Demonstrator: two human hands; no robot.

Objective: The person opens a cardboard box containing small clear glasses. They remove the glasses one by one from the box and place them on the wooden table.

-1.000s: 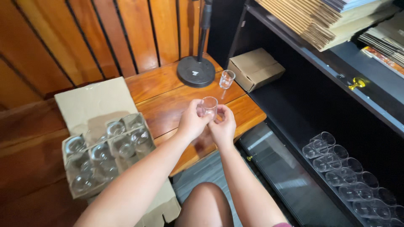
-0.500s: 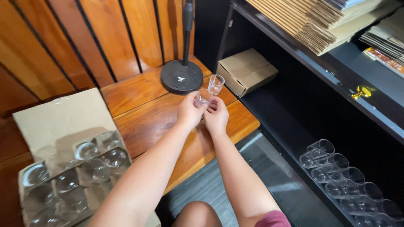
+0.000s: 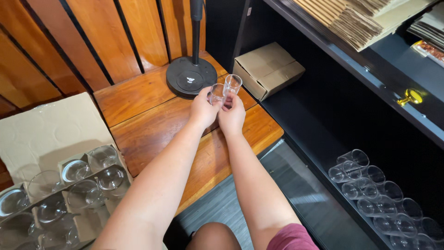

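Cardboard carton (image 3: 60,185) sits at the near left with its flap folded back, and its divider cells keep clear glasses (image 3: 99,178) apart from one another so they do not knock together. Beside it to the right runs the wooden bench (image 3: 152,125), bare along its middle, with the round black base of a stand (image 3: 191,81) at its far edge.

Just in front of that base both hands meet over the bench. The left hand (image 3: 202,111) has its grip closed around a small clear glass (image 3: 216,93), fingers wrapped on the lower part so the rim stays free. The right hand (image 3: 232,115) is pressed against the left, its fingertips up at a second small glass (image 3: 232,84) just beyond; whether it pinches that glass or only steadies it I cannot tell. The two glasses are touching or nearly so.

Further right, a closed brown box (image 3: 268,69) rests at the far end of the bench. On the dark shelf (image 3: 323,139) at the near right, more clear glasses (image 3: 370,185) lie on their sides in a row, packed close.
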